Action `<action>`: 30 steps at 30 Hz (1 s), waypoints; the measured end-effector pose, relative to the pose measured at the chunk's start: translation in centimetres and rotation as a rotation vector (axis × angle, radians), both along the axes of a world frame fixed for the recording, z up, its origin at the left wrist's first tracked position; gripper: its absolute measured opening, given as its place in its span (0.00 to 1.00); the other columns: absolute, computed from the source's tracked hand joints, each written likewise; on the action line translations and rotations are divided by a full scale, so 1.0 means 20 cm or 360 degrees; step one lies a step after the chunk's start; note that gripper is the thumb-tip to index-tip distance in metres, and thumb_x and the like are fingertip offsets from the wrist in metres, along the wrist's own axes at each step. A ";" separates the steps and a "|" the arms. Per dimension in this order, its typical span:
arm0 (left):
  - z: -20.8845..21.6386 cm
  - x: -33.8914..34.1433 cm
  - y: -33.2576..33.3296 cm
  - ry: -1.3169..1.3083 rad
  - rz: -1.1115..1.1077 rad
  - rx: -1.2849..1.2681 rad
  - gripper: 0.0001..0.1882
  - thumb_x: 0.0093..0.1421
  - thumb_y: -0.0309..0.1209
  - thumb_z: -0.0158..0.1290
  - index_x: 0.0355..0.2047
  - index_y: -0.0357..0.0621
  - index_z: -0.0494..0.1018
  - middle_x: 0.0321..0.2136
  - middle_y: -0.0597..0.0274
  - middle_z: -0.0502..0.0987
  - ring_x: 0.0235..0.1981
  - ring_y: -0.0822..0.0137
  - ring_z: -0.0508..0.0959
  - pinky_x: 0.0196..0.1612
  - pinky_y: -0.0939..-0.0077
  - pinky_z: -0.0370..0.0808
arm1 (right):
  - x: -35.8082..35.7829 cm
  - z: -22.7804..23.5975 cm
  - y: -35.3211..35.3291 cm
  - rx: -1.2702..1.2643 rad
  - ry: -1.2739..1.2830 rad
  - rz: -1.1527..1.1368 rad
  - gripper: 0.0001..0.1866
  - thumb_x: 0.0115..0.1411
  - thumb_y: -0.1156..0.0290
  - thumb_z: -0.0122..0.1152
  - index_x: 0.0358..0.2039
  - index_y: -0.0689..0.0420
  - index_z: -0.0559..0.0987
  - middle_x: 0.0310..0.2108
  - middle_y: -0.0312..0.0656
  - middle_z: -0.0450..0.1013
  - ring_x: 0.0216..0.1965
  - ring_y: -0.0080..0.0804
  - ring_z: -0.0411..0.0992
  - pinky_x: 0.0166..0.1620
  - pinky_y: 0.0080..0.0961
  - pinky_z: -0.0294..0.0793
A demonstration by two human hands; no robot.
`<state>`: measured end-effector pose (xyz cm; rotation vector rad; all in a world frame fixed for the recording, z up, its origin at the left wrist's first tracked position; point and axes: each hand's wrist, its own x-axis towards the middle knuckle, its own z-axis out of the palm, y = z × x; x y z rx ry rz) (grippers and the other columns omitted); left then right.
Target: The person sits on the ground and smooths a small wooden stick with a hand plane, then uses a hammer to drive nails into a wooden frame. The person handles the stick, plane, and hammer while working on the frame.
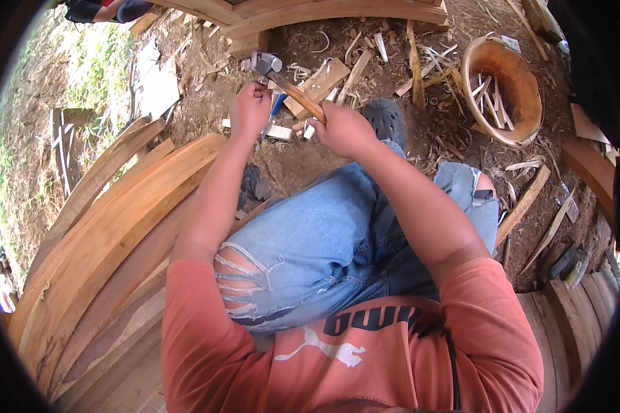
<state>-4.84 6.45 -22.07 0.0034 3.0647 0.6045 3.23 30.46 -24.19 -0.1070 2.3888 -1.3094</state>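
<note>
My right hand (346, 132) grips the wooden handle of a hammer (300, 95), whose dark metal head points up and to the left. The head is just beyond my left hand (251, 109), which is closed with its fingers curled. What the left fingers hold, if anything, is hidden. Right beside that hand is a blue-handled tool (277, 104) with a thin metal blade. I cannot tell whether the hand touches it. Beneath the hammer a flat wooden board (318, 87) lies on the dirt, near a clear jar-like container (271, 62).
Long curved wooden planks (117, 234) are stacked along my left. A tan bucket (470, 76) with wood strips inside lies tilted at the far right. Wood shavings and offcuts cover the dirt. A curved wooden frame (337, 20) stands ahead; another person (107, 10) shows at the upper left.
</note>
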 end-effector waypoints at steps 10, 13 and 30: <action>-0.02 -0.01 -0.04 0.0072 -0.0037 -0.0054 0.09 0.67 0.32 0.63 0.40 0.38 0.83 0.32 0.49 0.88 0.35 0.52 0.89 0.42 0.60 0.83 | 0.03 -0.11 -0.06 0.0017 0.0028 -0.0069 0.18 0.72 0.55 0.62 0.47 0.59 0.77 0.34 0.59 0.81 0.40 0.63 0.81 0.46 0.57 0.79; -0.03 -0.01 -0.04 0.0101 -0.0068 -0.0090 0.09 0.67 0.32 0.64 0.40 0.38 0.83 0.32 0.49 0.88 0.36 0.52 0.90 0.41 0.61 0.83 | 0.02 0.00 -0.04 0.0003 0.0103 -0.0037 0.17 0.72 0.57 0.61 0.48 0.59 0.78 0.39 0.57 0.83 0.44 0.61 0.82 0.48 0.56 0.81; -0.01 -0.05 0.00 0.0038 -0.0071 -0.0116 0.09 0.66 0.33 0.63 0.41 0.40 0.83 0.34 0.48 0.88 0.37 0.51 0.89 0.43 0.59 0.84 | 0.02 -0.14 -0.03 0.0121 -0.0031 -0.0074 0.17 0.71 0.57 0.62 0.47 0.58 0.78 0.37 0.58 0.83 0.42 0.61 0.82 0.47 0.58 0.80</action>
